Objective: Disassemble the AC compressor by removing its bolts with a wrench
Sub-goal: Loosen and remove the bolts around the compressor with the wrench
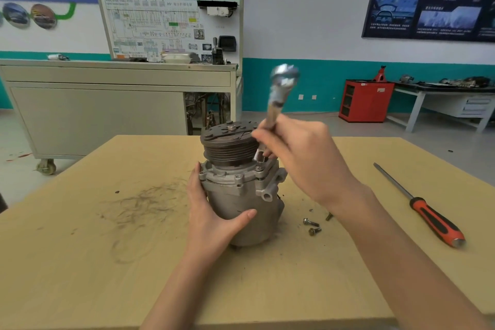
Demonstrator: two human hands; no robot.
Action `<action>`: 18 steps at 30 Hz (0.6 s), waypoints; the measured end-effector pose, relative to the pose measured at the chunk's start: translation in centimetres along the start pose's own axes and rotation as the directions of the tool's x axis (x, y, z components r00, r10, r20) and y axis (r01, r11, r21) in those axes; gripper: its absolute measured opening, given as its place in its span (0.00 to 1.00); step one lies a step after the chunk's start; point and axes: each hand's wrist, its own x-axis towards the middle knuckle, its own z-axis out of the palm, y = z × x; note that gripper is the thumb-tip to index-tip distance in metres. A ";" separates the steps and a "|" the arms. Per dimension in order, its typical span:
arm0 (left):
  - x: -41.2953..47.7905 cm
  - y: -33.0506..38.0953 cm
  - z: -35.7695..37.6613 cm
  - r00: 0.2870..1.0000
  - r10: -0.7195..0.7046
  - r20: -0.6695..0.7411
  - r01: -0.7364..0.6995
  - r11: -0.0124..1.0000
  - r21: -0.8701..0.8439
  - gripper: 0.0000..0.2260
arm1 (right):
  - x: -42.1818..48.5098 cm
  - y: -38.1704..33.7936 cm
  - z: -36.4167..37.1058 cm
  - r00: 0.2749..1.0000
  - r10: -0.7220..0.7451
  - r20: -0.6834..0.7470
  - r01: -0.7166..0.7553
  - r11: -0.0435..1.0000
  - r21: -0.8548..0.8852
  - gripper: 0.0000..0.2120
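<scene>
The grey AC compressor (pixel 241 195) stands upright in the middle of the wooden table (pixel 107 262), its dark ribbed pulley (pixel 227 147) on top. My left hand (pixel 211 211) wraps around the body's lower left side. My right hand (pixel 297 155) grips a silver wrench (pixel 280 91) that rises steeply; its lower end sits at a bolt on the flange just under the pulley's right edge. The wrench's upper end is blurred. Three loose bolts (pixel 312 226) lie on the table to the right of the compressor.
A screwdriver with a red and black handle (pixel 431 217) lies on the table at the right. Dark scratch marks and grit (pixel 144 203) cover the table left of the compressor. Beyond the table stand a grey wheeled bench (pixel 107 104) and a red cabinet (pixel 364 100).
</scene>
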 end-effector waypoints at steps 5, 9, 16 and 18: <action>0.1 -0.6 0.0 1.000 0.023 -0.017 -0.023 1.000 0.017 0.52 | -0.4 -2.2 0.4 0.964 -0.225 0.138 0.260 0.903 -0.341 0.12; 0.2 -1.2 0.2 0.999 -0.011 -0.031 0.012 1.000 0.029 0.50 | -1.4 -3.3 1.8 0.952 -0.220 0.214 0.298 0.828 -0.475 0.04; 1.0 -0.9 0.4 1.000 -0.014 0.011 0.013 0.993 0.115 0.54 | -2.6 -4.4 3.9 0.968 -0.211 0.133 0.244 0.694 -0.677 0.16; 0.8 -0.8 0.4 1.000 -0.019 0.003 0.018 0.996 0.090 0.54 | -2.8 -4.5 4.3 0.969 -0.225 0.107 0.236 0.692 -0.682 0.16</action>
